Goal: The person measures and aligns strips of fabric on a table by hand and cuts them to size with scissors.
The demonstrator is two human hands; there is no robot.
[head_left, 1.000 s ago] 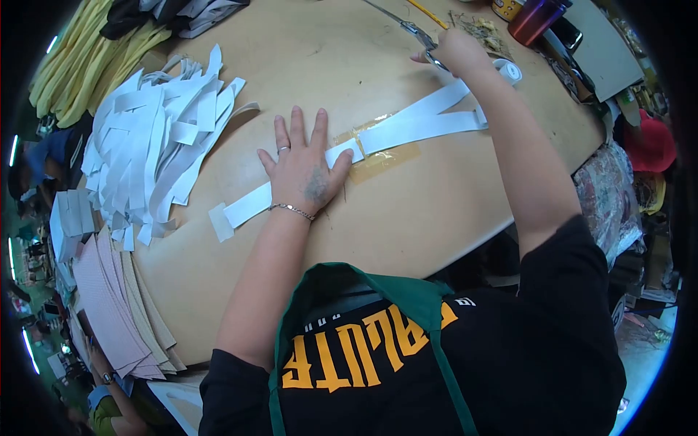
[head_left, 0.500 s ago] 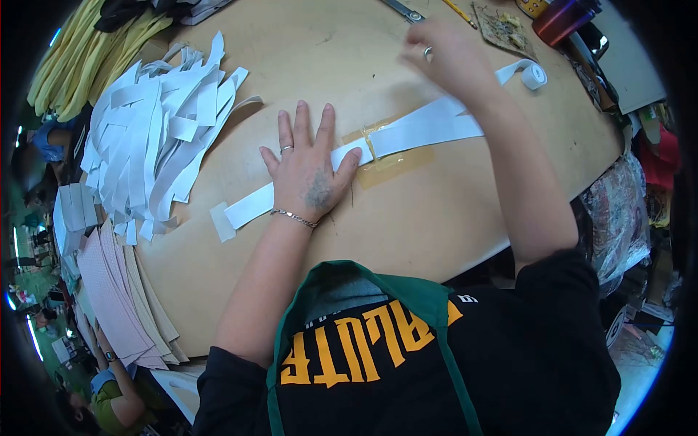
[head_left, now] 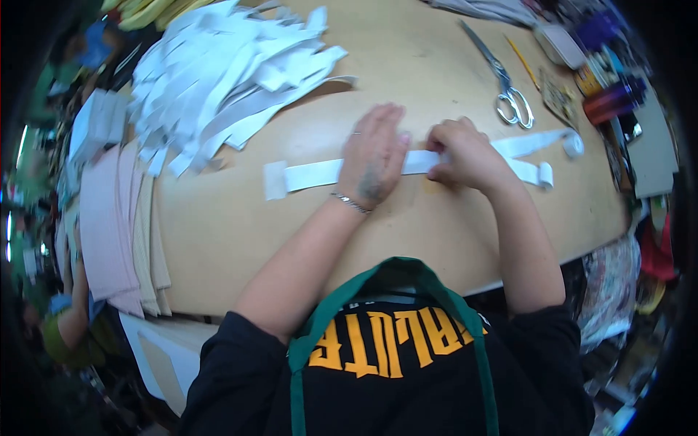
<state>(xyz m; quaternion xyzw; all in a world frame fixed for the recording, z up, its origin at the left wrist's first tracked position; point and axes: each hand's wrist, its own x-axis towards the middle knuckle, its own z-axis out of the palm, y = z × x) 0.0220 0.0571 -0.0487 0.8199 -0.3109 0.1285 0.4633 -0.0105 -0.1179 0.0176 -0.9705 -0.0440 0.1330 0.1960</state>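
Note:
A white band (head_left: 314,176) lies across the table, its left end beside a pale piece of tape (head_left: 275,180). My left hand (head_left: 374,156) rests on the band, fingers stretched out and held together, blurred a little. Just right of it, my right hand (head_left: 465,154) is closed, thumb and fingers pinching the band; the exact grip is partly hidden. Beyond the right hand the white material splits into two lengths, one ending in a larger roll (head_left: 574,144) and one in a smaller roll (head_left: 545,175). Metal scissors (head_left: 502,80) lie behind the right hand.
Loose white strips (head_left: 218,80) are heaped at the back left. Pink and cream fabric pieces (head_left: 109,225) hang over the left edge. A pencil (head_left: 522,58), a purple-red tumbler (head_left: 614,100) and a light container (head_left: 558,45) stand or lie at the back right.
My right hand has come down from near the scissors onto the band. The left hand's spread fingers have drawn together. The camera view has shifted, bringing the whole scissors into sight.

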